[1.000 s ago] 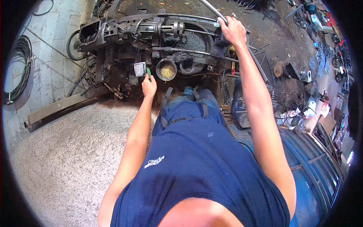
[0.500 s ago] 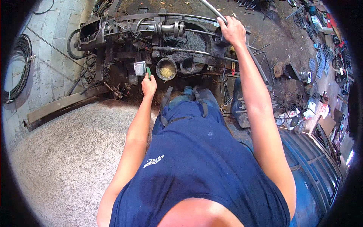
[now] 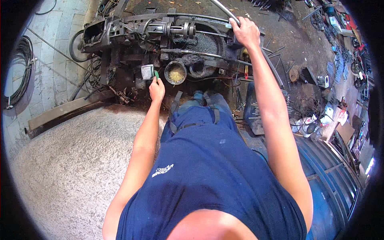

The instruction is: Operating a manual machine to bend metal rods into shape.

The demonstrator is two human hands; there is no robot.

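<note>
My right hand (image 3: 247,33) is closed round a long grey pipe (image 3: 222,8), at the right end of a dark, greasy machine (image 3: 134,34). The pipe slants from the top edge down behind my forearm. Left of centre, my left hand (image 3: 157,90) has its fingertips together at the lower end of a small green handle-like piece (image 3: 157,75). That piece sits against a grey box (image 3: 147,72) with a pale label on its face. Just right of the box, a round metal pot (image 3: 185,74) holds yellowish bits. Beside the pot is a second, darker round container (image 3: 197,69).
A large pale, rough-topped mass (image 3: 80,160) fills the lower left, behind a low beam (image 3: 68,110). Coiled black hose (image 3: 25,74) hangs at the far left. A dark crate (image 3: 255,112) holding rods and a blue slatted metal structure (image 3: 324,180) lie right of me.
The left hand and the green piece shift very slightly. My right hand keeps its grip on the pipe in the same place.
</note>
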